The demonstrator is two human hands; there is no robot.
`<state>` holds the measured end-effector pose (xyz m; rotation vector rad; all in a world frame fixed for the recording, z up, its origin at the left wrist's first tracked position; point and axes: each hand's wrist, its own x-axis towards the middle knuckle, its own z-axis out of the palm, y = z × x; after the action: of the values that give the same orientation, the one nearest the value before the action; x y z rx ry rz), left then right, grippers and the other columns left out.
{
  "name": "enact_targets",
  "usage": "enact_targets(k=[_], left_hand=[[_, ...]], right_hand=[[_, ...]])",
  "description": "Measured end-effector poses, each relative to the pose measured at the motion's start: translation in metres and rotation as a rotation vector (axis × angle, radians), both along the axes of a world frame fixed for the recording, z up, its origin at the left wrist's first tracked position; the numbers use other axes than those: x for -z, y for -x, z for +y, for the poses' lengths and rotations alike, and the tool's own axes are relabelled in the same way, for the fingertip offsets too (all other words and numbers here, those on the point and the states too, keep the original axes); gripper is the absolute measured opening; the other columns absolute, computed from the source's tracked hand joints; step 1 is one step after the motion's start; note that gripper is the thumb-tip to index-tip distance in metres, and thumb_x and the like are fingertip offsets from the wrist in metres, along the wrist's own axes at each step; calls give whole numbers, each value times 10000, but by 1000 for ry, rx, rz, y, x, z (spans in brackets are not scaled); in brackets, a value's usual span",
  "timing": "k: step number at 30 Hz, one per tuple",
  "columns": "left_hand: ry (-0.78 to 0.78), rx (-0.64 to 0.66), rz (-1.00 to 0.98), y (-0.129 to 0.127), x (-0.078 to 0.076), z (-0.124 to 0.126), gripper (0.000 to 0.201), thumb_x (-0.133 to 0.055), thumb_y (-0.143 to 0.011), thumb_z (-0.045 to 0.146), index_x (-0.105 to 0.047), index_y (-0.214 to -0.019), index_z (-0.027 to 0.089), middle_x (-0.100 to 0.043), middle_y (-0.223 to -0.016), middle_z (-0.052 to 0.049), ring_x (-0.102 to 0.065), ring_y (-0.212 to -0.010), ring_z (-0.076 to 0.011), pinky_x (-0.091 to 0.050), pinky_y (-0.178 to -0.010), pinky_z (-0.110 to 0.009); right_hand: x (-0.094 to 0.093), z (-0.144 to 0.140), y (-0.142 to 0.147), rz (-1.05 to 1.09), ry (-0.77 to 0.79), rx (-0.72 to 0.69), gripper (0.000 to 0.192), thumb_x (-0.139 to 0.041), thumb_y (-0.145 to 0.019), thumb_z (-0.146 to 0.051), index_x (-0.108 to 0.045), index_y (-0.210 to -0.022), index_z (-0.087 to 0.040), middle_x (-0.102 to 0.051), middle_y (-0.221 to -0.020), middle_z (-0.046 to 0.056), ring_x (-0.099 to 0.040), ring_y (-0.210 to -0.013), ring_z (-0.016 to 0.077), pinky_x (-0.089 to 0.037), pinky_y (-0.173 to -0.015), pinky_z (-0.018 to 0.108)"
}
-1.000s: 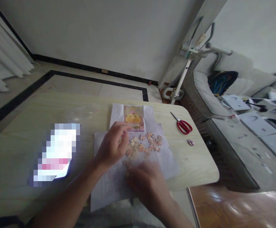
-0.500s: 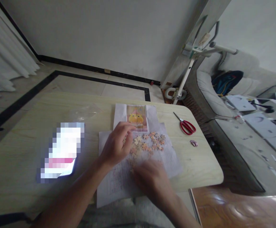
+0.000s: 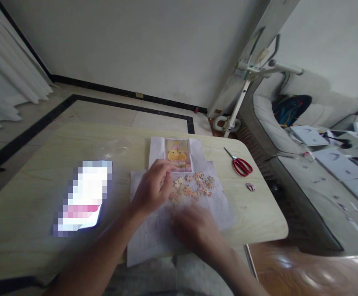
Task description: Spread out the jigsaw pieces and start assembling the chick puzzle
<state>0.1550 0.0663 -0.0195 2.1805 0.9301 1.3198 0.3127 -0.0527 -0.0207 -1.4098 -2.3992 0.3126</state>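
Note:
A pile of small jigsaw puzzle pieces (image 3: 203,185) in cream, orange and pink lies on a creased white paper sheet (image 3: 148,242). Behind it, a printed picture of a yellow cartoon figure (image 3: 177,153) rests on another sheet. My left hand (image 3: 156,183) hovers at the left side of the pile, open, its fingers bent forward with the thumb apart; nothing shows between them. Close to the near edge of the pieces is my right hand (image 3: 194,226), blurred by motion. Its fingers are smeared, so whether it holds a piece is hidden.
A lit phone (image 3: 85,193) lies to the left, near a clear plastic bag (image 3: 113,148). Red-handled scissors (image 3: 241,166) and a few pinkish pieces (image 3: 250,187) are on the right side of the wooden table (image 3: 259,218). Beyond stands a grey sofa (image 3: 271,123).
The view has shifted slightly. My right hand is still blurred over the near edge of the pieces; my left hand keeps nearly the same place.

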Motion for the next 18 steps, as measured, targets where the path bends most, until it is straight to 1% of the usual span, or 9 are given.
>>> enact_targets(k=[2, 4, 6, 9, 11, 13, 15, 18], left_hand=[[-3, -1, 3, 0, 1, 1, 165, -434, -920, 147, -575, -1000, 181, -605, -986, -75, -575, -975, -198, -486, -868, -353], [-5, -4, 0, 1, 2, 1, 158, -438, -917, 148, -573, -993, 180, -604, -978, -75, -578, -965, -197, -491, -855, -349], [-4, -14, -17, 1, 3, 2, 158, -443, -912, 142, -574, -991, 182, -605, -977, -72, -581, -957, -194, -491, -851, -347], [1, -20, -32, 1, 4, 3, 164, -448, -906, 133, -577, -995, 180, -607, -981, -70, -580, -956, -192, -487, -855, -348], [7, -14, -32, 1, 4, 3, 168, -447, -907, 133, -580, -999, 178, -606, -977, -69, -580, -954, -192, -486, -851, -345], [13, 1, -30, 0, 3, 3, 176, -443, -908, 131, -586, -1001, 176, -605, -972, -69, -579, -956, -191, -484, -851, -339], [19, 13, -26, 0, 2, 2, 185, -440, -908, 129, -594, -999, 174, -606, -970, -71, -578, -963, -193, -480, -857, -339], [17, 5, -26, 0, 1, 2, 182, -442, -907, 128, -597, -992, 172, -607, -967, -71, -581, -956, -194, -478, -848, -333]], right_hand=[[-1, 3, -2, -26, -10, -44, 200, -496, -949, -208, -590, -775, -185, -584, -757, 32, -483, -693, 161, -382, -651, 303], [-4, 7, -4, -29, -25, -60, 222, -496, -945, -195, -585, -742, -186, -570, -731, 28, -474, -675, 159, -374, -638, 300], [-8, 10, -7, 17, -15, -19, 242, -492, -943, -187, -580, -718, -185, -559, -717, 26, -472, -664, 155, -373, -625, 291], [-13, 11, -14, 128, 70, 98, 199, -515, -921, -161, -597, -741, -182, -562, -740, 23, -494, -678, 145, -386, -618, 266], [-14, 11, -19, 160, 110, 146, 190, -528, -899, -141, -603, -729, -180, -559, -748, 22, -506, -685, 141, -396, -622, 256], [-12, 11, -25, 142, 130, 163, 220, -524, -898, -145, -604, -697, -179, -554, -752, 26, -515, -697, 143, -405, -637, 257], [-11, 12, -29, 99, 128, 178, 230, -512, -907, -150, -617, -705, -182, -553, -768, 31, -518, -706, 146, -410, -653, 263], [-11, 10, -30, 41, 99, 230, 159, -523, -901, -148, -651, -818, -193, -560, -799, 39, -521, -726, 162, -412, -664, 278]])
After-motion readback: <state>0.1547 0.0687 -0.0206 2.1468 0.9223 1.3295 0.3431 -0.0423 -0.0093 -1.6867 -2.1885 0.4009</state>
